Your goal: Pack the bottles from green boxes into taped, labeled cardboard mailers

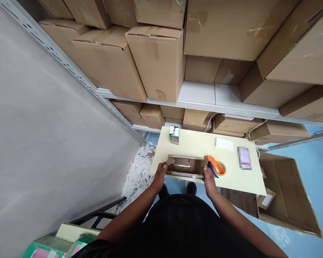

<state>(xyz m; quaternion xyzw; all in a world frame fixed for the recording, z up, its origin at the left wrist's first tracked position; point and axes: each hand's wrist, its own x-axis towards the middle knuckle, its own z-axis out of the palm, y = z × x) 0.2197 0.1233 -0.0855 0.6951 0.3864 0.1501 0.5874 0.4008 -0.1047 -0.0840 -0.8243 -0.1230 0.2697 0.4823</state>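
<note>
At the near edge of the cream table [196, 142] lies an open cardboard box [182, 165], its interior facing up at me. My left hand [160, 175] is closed on the box's left end, next to a raised flap. On the opposite end, my right hand [209, 179] grips the side, with its fingertips partly hidden. Just right of that hand sits an orange and blue tape dispenser [214, 165] with a roll of tape. A small green and white box [174, 135] stands at the table's far left.
White labels [224, 144] and a pixelated rectangular item [244, 158] lie on the table's right. Shelves beyond hold several cardboard boxes [157, 62]. White paper strips [136, 172] cover the floor at left. A large open carton [288, 193] stands right, and green boxes [47, 247] sit lower left.
</note>
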